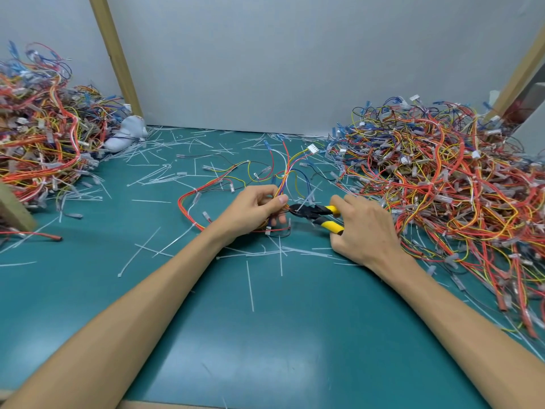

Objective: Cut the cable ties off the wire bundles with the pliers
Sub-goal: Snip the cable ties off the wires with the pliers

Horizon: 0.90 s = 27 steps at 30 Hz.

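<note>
My left hand [255,209] pinches a wire bundle [236,178] of red, yellow, orange and blue wires that fans out over the green mat behind it. My right hand [364,228] grips the yellow handles of the pliers [317,215]. Their black jaws point left and sit right at the wires beside my left thumb. A white cable tie at the jaws is too small to make out clearly.
A big tangle of wire bundles [448,184] fills the right side. Another heap [41,134] sits at the far left, with a white cloth object [126,132] beside it. Cut white ties [277,252] lie scattered over the green mat [236,335].
</note>
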Each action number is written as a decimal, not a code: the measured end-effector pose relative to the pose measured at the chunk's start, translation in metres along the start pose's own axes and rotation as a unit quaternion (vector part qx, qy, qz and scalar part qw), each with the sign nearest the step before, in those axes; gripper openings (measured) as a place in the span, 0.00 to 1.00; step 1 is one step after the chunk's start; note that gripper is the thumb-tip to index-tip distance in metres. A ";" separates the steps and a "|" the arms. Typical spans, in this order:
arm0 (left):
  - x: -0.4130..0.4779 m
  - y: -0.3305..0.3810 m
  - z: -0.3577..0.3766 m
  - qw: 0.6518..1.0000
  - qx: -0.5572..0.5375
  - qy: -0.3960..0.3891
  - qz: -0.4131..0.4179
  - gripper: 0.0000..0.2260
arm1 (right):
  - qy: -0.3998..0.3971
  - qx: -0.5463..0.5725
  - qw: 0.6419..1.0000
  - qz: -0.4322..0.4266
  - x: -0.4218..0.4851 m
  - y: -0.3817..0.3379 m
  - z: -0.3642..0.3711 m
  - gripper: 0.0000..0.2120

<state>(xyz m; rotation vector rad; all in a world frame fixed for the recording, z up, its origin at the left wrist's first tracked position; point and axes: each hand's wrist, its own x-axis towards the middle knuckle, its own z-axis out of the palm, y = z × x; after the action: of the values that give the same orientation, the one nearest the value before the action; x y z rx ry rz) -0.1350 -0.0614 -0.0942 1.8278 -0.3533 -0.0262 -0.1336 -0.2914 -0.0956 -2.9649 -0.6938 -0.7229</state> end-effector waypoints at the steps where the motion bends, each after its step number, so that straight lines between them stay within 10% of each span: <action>1: 0.000 0.000 0.000 1.000 -0.001 -0.001 0.000 0.10 | -0.002 -0.002 1.000 0.009 0.000 0.000 -0.001 0.09; 27: 0.002 -0.003 -0.001 1.000 0.003 0.009 -0.008 0.10 | 0.035 -0.043 0.998 0.002 0.001 0.002 0.000 0.21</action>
<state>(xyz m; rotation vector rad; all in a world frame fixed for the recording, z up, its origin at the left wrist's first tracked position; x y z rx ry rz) -0.1323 -0.0606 -0.0963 1.8352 -0.3267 -0.0198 -0.1317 -0.2924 -0.0947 -2.9996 -0.6686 -0.8735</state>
